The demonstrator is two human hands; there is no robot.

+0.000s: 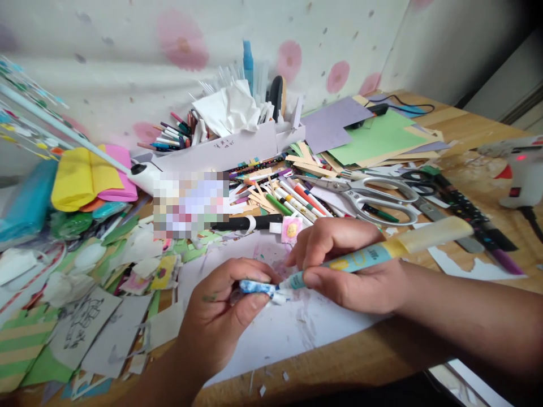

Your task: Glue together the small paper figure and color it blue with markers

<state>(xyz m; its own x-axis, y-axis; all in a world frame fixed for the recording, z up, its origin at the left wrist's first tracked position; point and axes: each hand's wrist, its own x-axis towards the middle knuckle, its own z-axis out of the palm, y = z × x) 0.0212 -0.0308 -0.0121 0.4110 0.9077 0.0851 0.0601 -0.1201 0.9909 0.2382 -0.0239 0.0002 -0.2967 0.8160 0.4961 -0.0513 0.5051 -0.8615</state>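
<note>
Between thumb and fingers, my left hand (224, 302) pinches a small white piece coloured with blue patches (257, 287); its exact kind does not show. My right hand (352, 265) grips a marker (360, 259) with a light blue and yellow barrel and a pale yellow end. The marker's tip touches the right end of the small piece. Both hands are over a white sheet of paper (339, 319) bearing purple and grey smudges. Just beyond my right fingers lies a small pink square with a yellow figure (292, 229).
Silver scissors (360, 195) and several loose markers (303, 195) lie behind my hands. A white box (237, 150) of pens and tissue stands against the wall. Paper scraps (97, 322) cover the left side. A glue gun (520, 169) with a red light stands at the right.
</note>
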